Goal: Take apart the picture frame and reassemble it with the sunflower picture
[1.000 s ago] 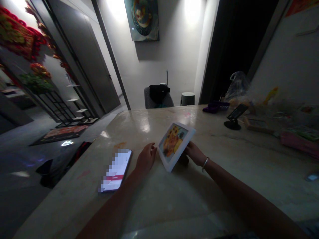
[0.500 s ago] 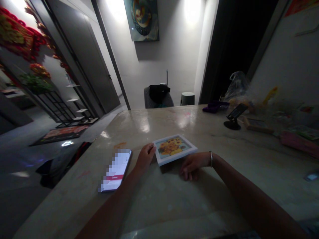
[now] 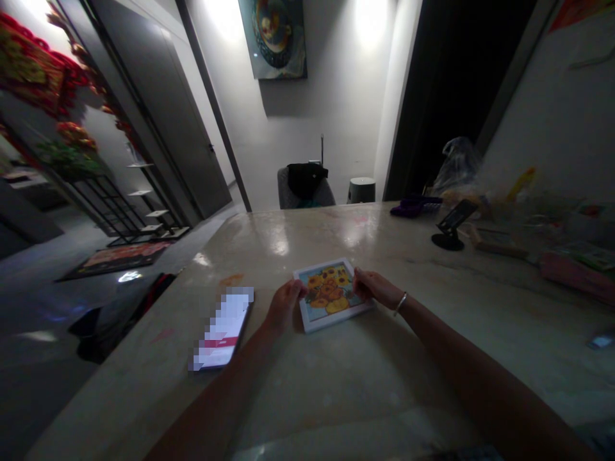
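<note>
Left hand (image 3: 286,306) and right hand (image 3: 375,287) are apart, clamped on opposite edges of a white-framed sunflower print (image 3: 329,296). Print lies flat on the marble counter (image 3: 365,390), between the hands. Smartphone (image 3: 221,330), screen blurred, lies just left of left hand. Further out past right hand: a black phone stand (image 3: 449,234).

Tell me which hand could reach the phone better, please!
Probably the left hand. It is at the left edge of the framed sunflower picture, right beside the phone, while the right hand is on the picture's far side.
</note>
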Demonstrator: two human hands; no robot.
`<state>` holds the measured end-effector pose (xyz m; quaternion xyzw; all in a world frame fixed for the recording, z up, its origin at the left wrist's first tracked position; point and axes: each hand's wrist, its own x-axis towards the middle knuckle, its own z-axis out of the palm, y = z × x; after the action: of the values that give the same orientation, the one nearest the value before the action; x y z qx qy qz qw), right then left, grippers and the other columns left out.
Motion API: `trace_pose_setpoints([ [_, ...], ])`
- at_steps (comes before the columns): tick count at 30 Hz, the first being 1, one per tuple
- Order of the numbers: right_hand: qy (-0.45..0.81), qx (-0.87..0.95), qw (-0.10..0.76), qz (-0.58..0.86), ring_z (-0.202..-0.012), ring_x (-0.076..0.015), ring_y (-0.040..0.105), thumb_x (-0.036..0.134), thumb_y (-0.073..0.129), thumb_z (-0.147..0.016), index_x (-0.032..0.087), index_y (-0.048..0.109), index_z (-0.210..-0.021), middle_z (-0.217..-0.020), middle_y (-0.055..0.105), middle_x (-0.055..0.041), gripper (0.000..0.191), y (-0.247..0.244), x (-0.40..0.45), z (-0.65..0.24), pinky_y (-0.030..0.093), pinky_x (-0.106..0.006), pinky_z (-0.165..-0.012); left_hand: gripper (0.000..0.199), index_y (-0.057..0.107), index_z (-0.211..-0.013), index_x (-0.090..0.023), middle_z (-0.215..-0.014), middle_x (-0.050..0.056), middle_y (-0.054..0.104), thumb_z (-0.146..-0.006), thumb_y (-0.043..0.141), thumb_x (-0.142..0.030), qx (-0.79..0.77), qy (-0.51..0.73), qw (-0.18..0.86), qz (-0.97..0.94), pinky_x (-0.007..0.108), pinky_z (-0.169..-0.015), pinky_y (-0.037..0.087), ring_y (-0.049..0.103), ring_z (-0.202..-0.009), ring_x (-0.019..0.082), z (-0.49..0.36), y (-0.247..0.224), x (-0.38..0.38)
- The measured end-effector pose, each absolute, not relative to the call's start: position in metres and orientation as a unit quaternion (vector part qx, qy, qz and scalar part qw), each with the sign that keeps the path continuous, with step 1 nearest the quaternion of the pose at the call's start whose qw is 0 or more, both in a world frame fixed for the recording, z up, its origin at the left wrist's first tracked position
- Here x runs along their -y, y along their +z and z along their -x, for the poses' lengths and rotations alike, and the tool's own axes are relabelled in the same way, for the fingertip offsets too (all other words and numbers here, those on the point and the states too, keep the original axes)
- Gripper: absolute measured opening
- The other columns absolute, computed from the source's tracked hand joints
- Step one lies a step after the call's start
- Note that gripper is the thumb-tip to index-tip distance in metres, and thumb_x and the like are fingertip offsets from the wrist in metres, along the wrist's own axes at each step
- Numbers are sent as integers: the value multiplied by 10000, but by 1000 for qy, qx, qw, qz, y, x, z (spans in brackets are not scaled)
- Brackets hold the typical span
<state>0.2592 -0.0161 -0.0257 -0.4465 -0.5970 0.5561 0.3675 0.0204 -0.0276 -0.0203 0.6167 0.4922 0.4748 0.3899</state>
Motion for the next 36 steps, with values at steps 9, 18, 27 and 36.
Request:
trace_pose_setpoints([
  [9,602,604,395,341,-395,-73,289,786,244,-687,183,433,-490,-422,339,42,662,-20,19,-259,174,-232,-411,621,387,-388,-174,-409,-33,330,-641,431,-740,-307,475,625,-538,238,-443,257,322,-419,77,-27,1,35],
  [18,637,579,401,314,-402,-79,267,784,282,-681,187,411,-460,-427,325,38,649,-33,11,-262,142,-242,-414,638,352,-376,-168,-369,-43,297,-596,464,-757,-312,423,682,-508,222,-373,161,258,-350,47,-32,-7,38],
  [27,639,570,409,316,-406,-75,273,760,322,-693,184,408,-471,-432,336,43,623,-36,12,-260,159,-233,-410,626,362,-403,-162,-374,-51,313,-609,469,-742,-325,412,692,-496,202,-341,154,254,-316,34,-31,-13,37],
  [36,502,490,531,475,-432,-83,378,731,382,-682,173,529,-582,-476,437,29,585,-42,2,-269,277,-230,-429,577,409,-432,-166,-423,-34,382,-716,413,-668,-396,514,565,-510,214,-410,276,356,-398,61,-22,-15,31],
])
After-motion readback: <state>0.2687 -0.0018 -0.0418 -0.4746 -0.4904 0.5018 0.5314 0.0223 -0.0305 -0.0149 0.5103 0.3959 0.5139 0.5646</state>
